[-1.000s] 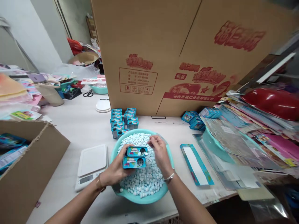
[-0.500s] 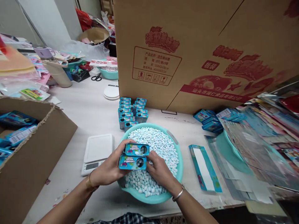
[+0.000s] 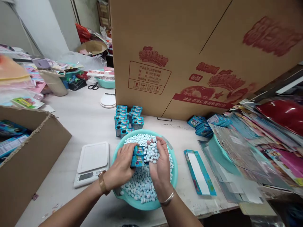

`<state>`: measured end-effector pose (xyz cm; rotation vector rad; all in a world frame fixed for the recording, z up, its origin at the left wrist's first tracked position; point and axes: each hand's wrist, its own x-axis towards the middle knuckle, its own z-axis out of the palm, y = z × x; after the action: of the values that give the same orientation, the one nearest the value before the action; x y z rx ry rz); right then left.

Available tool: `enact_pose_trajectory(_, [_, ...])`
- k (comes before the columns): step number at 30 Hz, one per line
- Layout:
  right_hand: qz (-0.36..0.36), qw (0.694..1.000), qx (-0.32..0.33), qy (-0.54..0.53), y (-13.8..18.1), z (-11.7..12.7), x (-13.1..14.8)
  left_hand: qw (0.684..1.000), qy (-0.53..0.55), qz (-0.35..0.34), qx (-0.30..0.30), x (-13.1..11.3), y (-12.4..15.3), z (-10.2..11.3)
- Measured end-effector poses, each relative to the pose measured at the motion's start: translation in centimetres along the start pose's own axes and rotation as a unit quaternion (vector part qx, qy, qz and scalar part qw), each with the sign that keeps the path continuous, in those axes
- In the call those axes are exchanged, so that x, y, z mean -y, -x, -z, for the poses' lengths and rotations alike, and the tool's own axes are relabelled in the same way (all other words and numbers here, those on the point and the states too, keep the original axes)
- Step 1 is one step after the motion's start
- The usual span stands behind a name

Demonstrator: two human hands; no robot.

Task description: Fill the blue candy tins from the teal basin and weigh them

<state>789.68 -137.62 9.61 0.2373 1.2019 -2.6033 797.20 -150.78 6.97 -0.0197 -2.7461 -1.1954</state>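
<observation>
My left hand (image 3: pixel 121 164) is wrapped round two small blue candy boxes (image 3: pixel 138 155), held one beside the other above the basin. My right hand (image 3: pixel 162 167) is cupped round a heap of white and pale blue candies (image 3: pixel 151 152), close against the right side of the boxes. Some of the heap hides the boxes' right ends. Under both hands stands a turquoise basin (image 3: pixel 175 171), full of loose candies (image 3: pixel 139 187) of the same kind.
Two rows of upright blue boxes (image 3: pixel 121 123) stand behind the basin, before a large carton (image 3: pixel 151 31). A digital scale (image 3: pixel 92 159) lies left, beside an open cardboard box (image 3: pixel 44 138). To the right are a flat blue sleeve (image 3: pixel 200 171) and piled packaging (image 3: pixel 236 151).
My right hand has come up out of the basin candies with a handful, now at the boxes. My left hand has turned the boxes, so less of their printed faces shows.
</observation>
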Motion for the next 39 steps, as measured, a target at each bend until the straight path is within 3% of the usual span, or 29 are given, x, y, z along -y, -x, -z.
enact_pose_trajectory(7, [0.072,0.993,0.068,0.06,-0.5,-1.0,1.0,0.99,0.138,-0.008,-0.041,1.1,0.2,-0.8])
enact_pose_trajectory(12, [0.074,0.994,0.046,0.06,-1.7,-0.1,0.7,0.976,0.216,-0.01,-0.029,1.2,0.2,-1.1])
enact_pose_trajectory(17, [0.047,0.998,0.03,0.043,-2.5,1.0,-0.1,0.979,0.2,-0.019,-0.021,1.4,0.2,-1.3])
enact_pose_trajectory(27, [-0.011,0.999,0.02,0.03,-3.2,2.3,-0.2,0.968,0.246,-0.036,0.032,0.9,-0.2,-0.8])
enact_pose_trajectory(34, [0.021,0.998,-0.003,0.053,-4.2,5.6,1.2,0.928,0.362,0.068,0.052,1.7,1.1,1.4])
enact_pose_trajectory(36, [0.023,0.996,-0.006,0.084,-3.6,5.5,0.4,0.923,0.377,0.06,0.055,1.4,1.2,0.9])
enact_pose_trajectory(39, [-0.006,0.993,0.009,0.119,-2.5,4.8,-1.0,0.915,0.388,0.006,0.108,0.8,1.0,0.1])
